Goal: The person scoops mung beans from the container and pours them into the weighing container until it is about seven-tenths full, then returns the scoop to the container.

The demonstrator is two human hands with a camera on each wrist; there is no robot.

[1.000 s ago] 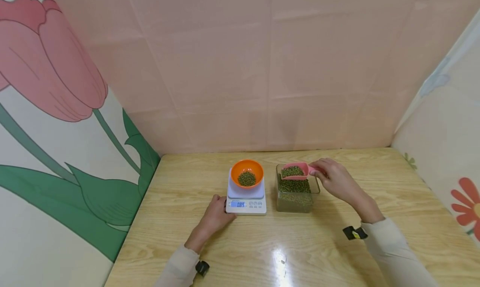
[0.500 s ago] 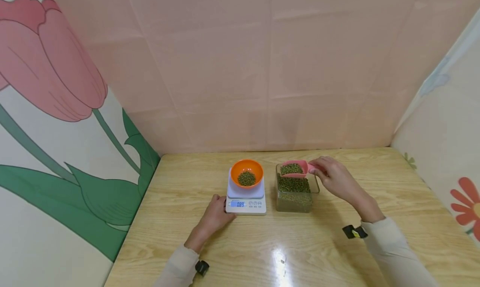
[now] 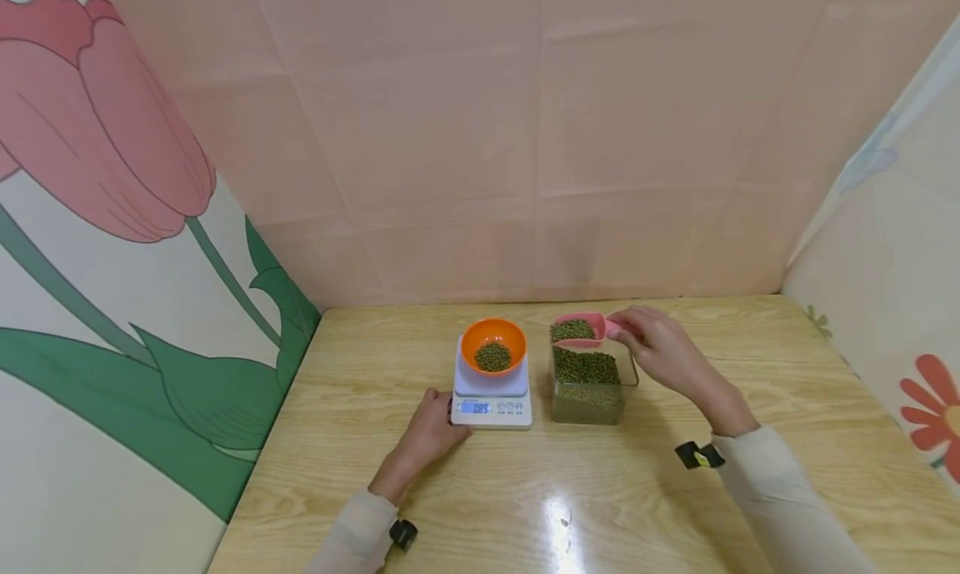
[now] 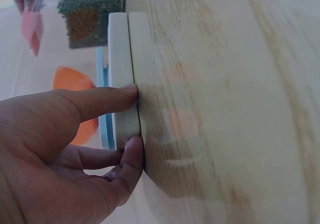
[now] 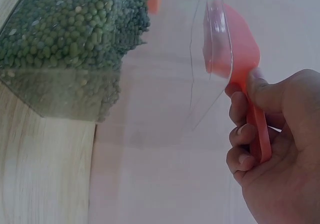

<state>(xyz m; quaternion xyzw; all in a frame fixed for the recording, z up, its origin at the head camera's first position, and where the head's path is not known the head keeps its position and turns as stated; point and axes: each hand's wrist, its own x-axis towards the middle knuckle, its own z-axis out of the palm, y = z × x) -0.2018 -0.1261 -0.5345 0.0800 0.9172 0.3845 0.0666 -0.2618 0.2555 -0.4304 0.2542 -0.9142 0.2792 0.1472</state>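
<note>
A pink scoop (image 3: 592, 324) heaped with mung beans is held level above the back rim of a clear box (image 3: 588, 403) of mung beans. My right hand (image 3: 663, 349) grips the scoop's handle, fingers wrapped around it in the right wrist view. To the left of the box stands a white kitchen scale (image 3: 491, 411), its display reading what looks like 0.89. On its platform sits an orange bowl (image 3: 480, 331) with a small pile of mung beans. My left hand (image 3: 433, 428) holds the scale's left front corner between thumb and fingers, as the left wrist view shows.
The wooden table (image 3: 360, 366) ends at a pink backdrop (image 3: 450, 182) behind the scale and box. Walls with flower pictures, a large tulip (image 3: 112, 124) and a red flower (image 3: 930, 403), flank the table.
The right hand and filled scoop have risen and shifted a little to the left, from inside the box to over its back rim. The left hand, scale and bowl have stayed put.
</note>
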